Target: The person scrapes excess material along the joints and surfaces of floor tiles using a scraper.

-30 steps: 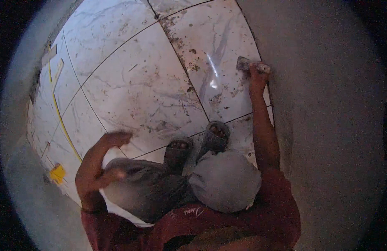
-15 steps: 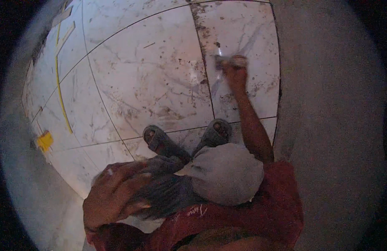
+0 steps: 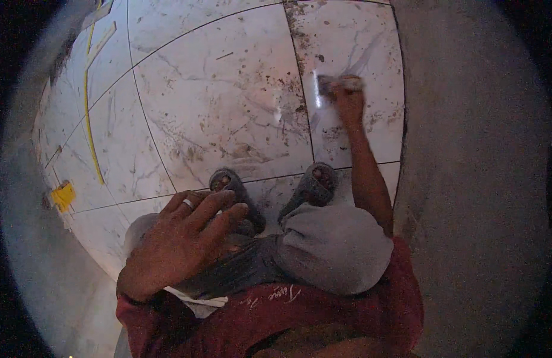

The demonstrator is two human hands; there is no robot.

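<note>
My right hand (image 3: 348,104) reaches forward to a white marbled floor tile (image 3: 377,45) and is closed round a scraper-like hand tool (image 3: 325,85). The tool has a dark flat head on its left side and a paler handle; motion blurs it, and I cannot tell its exact kind. Its head is low against the tile, beside a bright glint. My left hand (image 3: 186,241), with a ring on one finger, is over my left knee, its fingers stretched and slightly apart with nothing in them. Brown dirt specks cover the tiles around the tool and the dark joint beside it.
My sandalled feet (image 3: 314,185) stand on the tiles below the tool. A thin yellow strip (image 3: 88,119) runs along the left tiles, near a yellow piece (image 3: 63,196) at the floor's left edge. Rough grey floor (image 3: 467,149) borders the tiles on the right.
My left hand has moved forward and its fingers show more clearly over the knee. My right hand stays at the same tile with the tool, and the whole view has shifted slightly.
</note>
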